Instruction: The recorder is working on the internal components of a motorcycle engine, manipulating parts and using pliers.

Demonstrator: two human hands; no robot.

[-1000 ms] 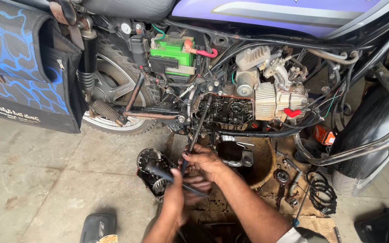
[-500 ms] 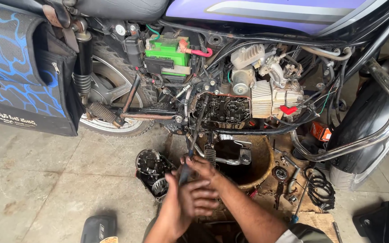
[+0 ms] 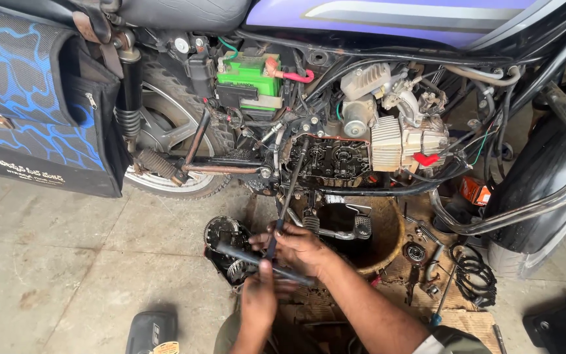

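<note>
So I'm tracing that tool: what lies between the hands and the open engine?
In the head view, the long T-handle wrench spans from the right hand and left hand to the open engine.

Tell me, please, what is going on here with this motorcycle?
A person crouches beside a purple motorcycle whose engine is open on its side, gears showing. Both hands grip a T-handle wrench: the right hand and the left hand hold its crossbar, while the long shaft reaches up into the open engine. A removed clutch assembly lies on the floor just left of the hands, and a round pan sits under the engine.
</note>
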